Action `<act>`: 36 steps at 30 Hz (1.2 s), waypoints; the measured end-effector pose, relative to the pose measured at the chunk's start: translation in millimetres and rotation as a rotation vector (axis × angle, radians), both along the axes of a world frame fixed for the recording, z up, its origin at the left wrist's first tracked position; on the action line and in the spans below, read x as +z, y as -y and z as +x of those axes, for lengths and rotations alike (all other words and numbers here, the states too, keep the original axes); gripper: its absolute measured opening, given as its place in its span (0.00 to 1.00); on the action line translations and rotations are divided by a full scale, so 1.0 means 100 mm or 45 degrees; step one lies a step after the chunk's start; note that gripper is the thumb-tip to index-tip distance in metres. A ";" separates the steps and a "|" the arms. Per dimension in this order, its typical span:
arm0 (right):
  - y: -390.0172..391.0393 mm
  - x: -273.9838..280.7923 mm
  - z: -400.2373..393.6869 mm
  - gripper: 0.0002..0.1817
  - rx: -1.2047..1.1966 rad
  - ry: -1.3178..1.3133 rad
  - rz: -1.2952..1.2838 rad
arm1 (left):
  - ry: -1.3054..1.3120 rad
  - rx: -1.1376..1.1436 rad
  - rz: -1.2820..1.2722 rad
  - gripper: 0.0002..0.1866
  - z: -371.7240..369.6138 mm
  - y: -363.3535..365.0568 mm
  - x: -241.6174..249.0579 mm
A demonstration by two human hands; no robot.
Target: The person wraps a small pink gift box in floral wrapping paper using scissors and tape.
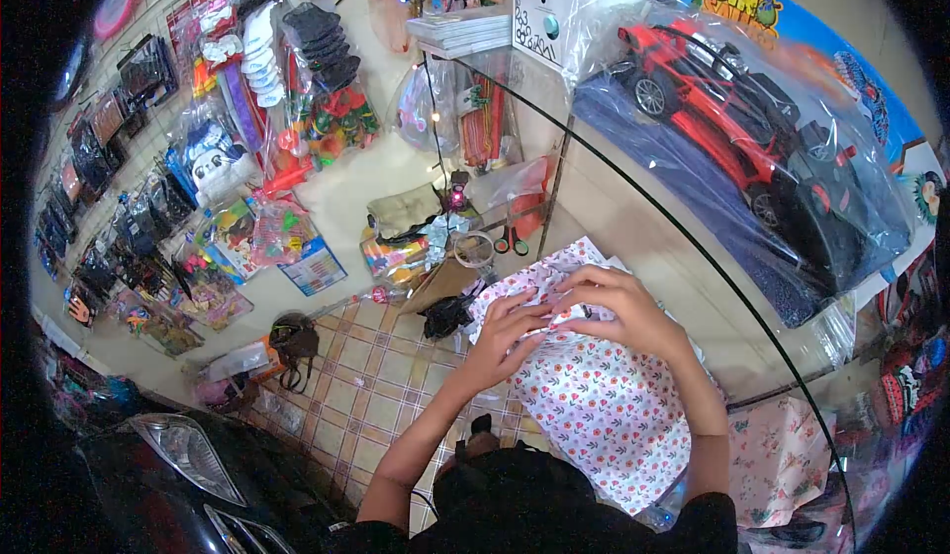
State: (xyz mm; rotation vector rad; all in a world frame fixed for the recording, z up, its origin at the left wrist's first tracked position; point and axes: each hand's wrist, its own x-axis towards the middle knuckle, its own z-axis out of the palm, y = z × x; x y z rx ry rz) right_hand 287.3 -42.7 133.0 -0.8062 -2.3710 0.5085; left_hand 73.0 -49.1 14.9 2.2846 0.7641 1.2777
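Note:
White paper with small red and orange flowers [606, 406] spreads in front of me, partly over the glass counter. My left hand [507, 338] bends its fingers over a gathered part of this paper. From the other side, my right hand [621, 309] pinches the same part, its fingers curled down close to the left fingertips. Whether anything lies inside the paper cannot be seen. Just beyond the hands are dark-handled scissors [512, 242] and a roll of clear tape [473, 248]. A black crumpled item [445, 315] sits left of the paper.
A red toy car in plastic wrapping [708, 124] lies on the glass counter [633, 183] to the right, near a clock box [546, 20]. Pink floral paper [782, 455] is at lower right. Packaged goods [223, 158] hang at left, above a black motorbike [188, 460].

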 end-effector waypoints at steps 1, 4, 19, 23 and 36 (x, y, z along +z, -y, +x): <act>-0.02 0.01 0.00 0.12 0.014 0.028 0.019 | -0.013 0.015 0.016 0.12 0.00 0.00 0.00; -0.05 0.02 0.00 0.11 0.022 0.117 0.034 | -0.042 0.059 0.060 0.12 0.01 -0.01 -0.01; 0.15 -0.13 -0.11 0.34 -0.205 -0.401 -0.261 | -0.053 0.089 0.014 0.17 0.04 -0.02 0.01; 0.15 -0.18 -0.09 0.31 -0.254 -0.464 -0.404 | -0.051 0.106 0.037 0.17 0.03 -0.01 -0.01; 0.03 -0.26 -0.02 0.25 -0.126 -0.244 -0.002 | -0.084 0.074 0.054 0.14 0.00 -0.03 0.01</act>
